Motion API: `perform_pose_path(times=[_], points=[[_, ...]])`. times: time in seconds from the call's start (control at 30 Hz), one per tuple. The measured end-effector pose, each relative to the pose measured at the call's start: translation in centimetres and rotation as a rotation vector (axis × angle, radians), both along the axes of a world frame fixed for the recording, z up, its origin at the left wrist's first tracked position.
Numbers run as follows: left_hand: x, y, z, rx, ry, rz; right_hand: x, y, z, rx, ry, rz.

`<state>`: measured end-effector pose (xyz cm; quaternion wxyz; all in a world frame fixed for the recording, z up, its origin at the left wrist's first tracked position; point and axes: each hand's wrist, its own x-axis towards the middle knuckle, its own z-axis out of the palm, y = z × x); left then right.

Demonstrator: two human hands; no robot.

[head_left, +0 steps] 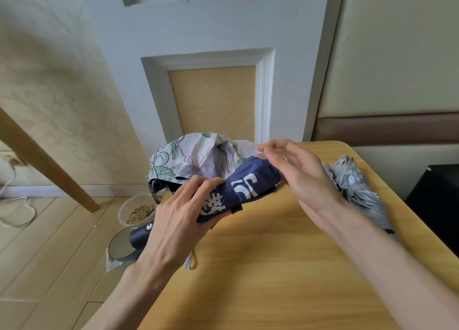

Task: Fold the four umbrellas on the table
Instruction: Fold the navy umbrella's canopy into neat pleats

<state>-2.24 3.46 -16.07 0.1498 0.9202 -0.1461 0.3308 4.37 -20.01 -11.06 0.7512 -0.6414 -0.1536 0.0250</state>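
A navy umbrella (244,188) with white lettering lies rolled up across the wooden table (285,267). My left hand (181,212) grips its near end, and the black handle (139,235) sticks out past the table's left edge. My right hand (295,170) pinches the cloth at the far end. Behind it sits a white umbrella with a floral print (196,155), loosely bunched at the table's back left corner. A silver-grey umbrella (360,193) lies folded at the right, partly hidden by my right forearm. A pale wrist loop (191,262) hangs near the left edge.
On the floor to the left stand a clear bowl of grain (136,211) and a round dark dish (121,246). A slanted wooden leg (44,160) crosses the left side. A white panelled door stands behind the table, and a black object (437,198) sits at the right.
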Motion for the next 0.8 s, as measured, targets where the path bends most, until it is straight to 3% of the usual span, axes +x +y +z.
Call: perform_pose_path(times=[0.13, 0.33, 0.43, 0.5, 0.57, 0.63, 0.73, 0.8], points=[[-0.1, -0.2, 0.0, 0.018, -0.008, -0.004, 0.0, -0.6, 0.3, -0.238, -0.154, 0.050], [0.3, -0.2, -0.4, 0.021, -0.035, 0.005, 0.7, -1.6, 0.3, -0.399, -0.380, 0.001], [0.3, -0.3, -0.5, -0.041, 0.044, 0.061, 0.9, -1.8, -0.1, -0.490, -0.353, 0.034], [0.1, -1.5, -0.5, -0.275, 0.181, 0.070, 0.6, -1.0, -1.1, -0.514, -0.194, 0.026], [0.5, -3.4, -0.3, -0.720, 0.398, 0.000, -0.3, 0.4, -2.5, -0.435, 0.018, -0.040], [1.5, -5.7, 0.4, -1.026, 0.576, -0.006, -1.0, 1.6, -3.6, -0.354, 0.222, -0.016], [2.9, -9.0, 1.6, -1.281, 0.779, -0.042, -0.3, 1.8, -4.6, -0.411, 0.178, -0.051], [4.2, -10.9, 1.3, -1.327, 0.879, -0.120, 0.6, 0.5, -4.4, -0.595, 0.053, -0.172]])
